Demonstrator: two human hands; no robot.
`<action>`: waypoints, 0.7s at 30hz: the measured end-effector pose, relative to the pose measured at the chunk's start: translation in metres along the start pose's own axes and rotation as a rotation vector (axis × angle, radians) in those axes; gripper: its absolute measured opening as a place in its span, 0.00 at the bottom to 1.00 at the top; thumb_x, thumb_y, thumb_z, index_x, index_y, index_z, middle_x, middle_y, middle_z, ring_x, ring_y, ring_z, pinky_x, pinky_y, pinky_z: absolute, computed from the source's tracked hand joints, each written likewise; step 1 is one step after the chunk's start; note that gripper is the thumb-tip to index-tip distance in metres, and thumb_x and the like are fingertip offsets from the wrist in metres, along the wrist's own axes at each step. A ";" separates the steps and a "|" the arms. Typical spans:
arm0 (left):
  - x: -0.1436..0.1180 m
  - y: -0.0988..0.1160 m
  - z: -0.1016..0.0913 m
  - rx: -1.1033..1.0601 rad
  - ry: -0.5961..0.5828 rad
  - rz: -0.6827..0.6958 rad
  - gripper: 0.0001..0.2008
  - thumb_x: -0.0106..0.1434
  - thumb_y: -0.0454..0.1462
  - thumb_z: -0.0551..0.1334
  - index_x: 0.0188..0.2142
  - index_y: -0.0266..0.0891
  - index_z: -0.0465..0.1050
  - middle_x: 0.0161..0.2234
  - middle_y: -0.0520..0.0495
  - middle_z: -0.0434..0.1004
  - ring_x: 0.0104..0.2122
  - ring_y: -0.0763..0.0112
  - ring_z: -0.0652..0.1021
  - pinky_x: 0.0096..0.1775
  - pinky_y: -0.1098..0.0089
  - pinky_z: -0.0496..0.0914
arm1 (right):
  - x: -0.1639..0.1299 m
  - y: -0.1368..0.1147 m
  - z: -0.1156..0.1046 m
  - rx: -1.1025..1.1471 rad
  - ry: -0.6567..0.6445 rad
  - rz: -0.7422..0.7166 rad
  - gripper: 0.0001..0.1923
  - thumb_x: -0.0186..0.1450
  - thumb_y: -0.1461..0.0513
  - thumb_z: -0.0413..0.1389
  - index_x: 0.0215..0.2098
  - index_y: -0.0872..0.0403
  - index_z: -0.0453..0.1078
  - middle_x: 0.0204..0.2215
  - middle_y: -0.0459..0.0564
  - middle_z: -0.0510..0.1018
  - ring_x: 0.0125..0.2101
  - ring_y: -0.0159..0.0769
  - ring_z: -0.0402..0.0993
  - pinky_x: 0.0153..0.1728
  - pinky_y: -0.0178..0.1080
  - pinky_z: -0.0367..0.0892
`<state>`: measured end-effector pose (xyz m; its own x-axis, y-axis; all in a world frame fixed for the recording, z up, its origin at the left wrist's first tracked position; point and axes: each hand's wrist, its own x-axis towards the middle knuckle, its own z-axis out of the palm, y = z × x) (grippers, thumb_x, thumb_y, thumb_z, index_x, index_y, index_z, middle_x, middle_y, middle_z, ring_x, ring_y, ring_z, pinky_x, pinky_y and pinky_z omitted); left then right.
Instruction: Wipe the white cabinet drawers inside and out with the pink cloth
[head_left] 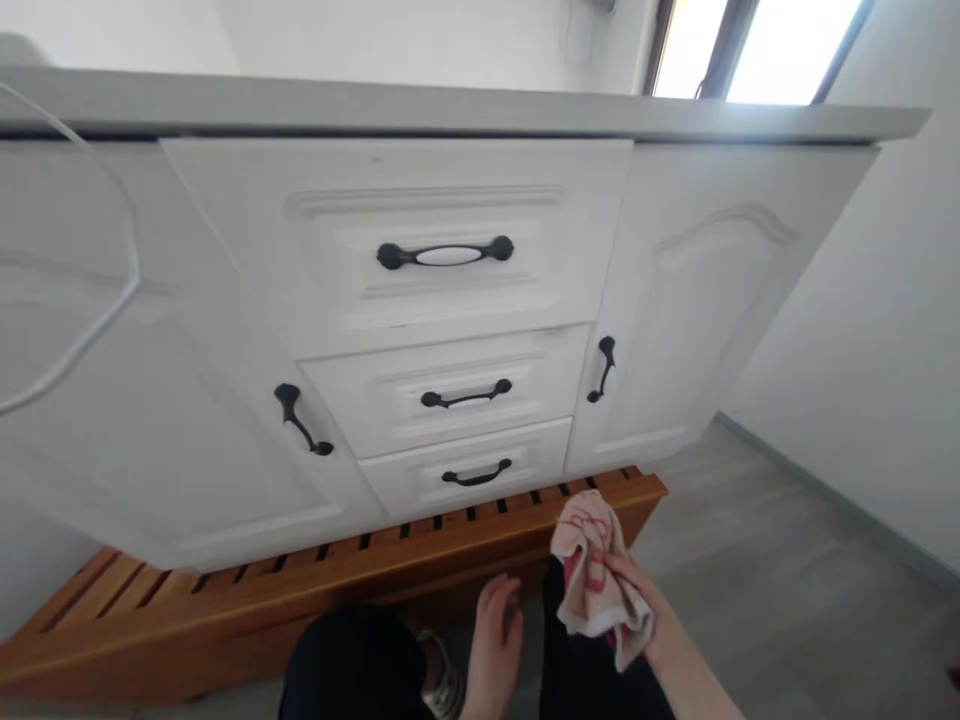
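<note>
Holding: the right hand (626, 580) grips a cloth (596, 580), with the fingers closed around it.
Cloth: it is pinkish white with red lines on it. It is bunched up and hangs a bit below the hand. It sits low in the view, just in front of the wooden base (300, 590).
Left hand: the left hand (495, 640) is low, between the person's knees. The fingers are loosely bent and hold nothing. It is near the wooden base, but I cannot tell if it touches it.
Legs: dark trousers (345, 665) show at the bottom, with a shoe (442, 685) beside the left hand.
Cupboard: a white cupboard (675, 300) stands in front, under a grey desk top (450, 105).
Drawers: three drawers sit in the middle, one over the other. All are shut. The top drawer (420, 250) has a black handle (445, 254) with a white middle.
Doors: a door is on each side, each with a black handle.
Cable: a white cable (112, 300) loops over the left door.
Floor: the floor (787, 580) is grey.
Window: a bright window (750, 45) is at the top right.
</note>
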<state>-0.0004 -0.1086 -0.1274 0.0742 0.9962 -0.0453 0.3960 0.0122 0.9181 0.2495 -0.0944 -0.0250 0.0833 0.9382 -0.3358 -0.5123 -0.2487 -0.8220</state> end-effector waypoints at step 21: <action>-0.017 0.165 -0.040 -0.790 -0.042 -0.218 0.19 0.60 0.51 0.71 0.35 0.40 0.72 0.51 0.43 0.77 0.41 0.66 0.76 0.41 0.69 0.71 | -0.054 -0.063 0.009 -0.363 -0.042 -0.099 0.35 0.62 0.36 0.61 0.59 0.47 0.76 0.52 0.54 0.83 0.57 0.54 0.75 0.63 0.54 0.67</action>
<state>0.0268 -0.1195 0.0405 0.1108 0.9605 -0.2554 -0.3542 0.2783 0.8928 0.2699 -0.1275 0.0491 0.0784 0.9691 -0.2340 -0.1664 -0.2187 -0.9615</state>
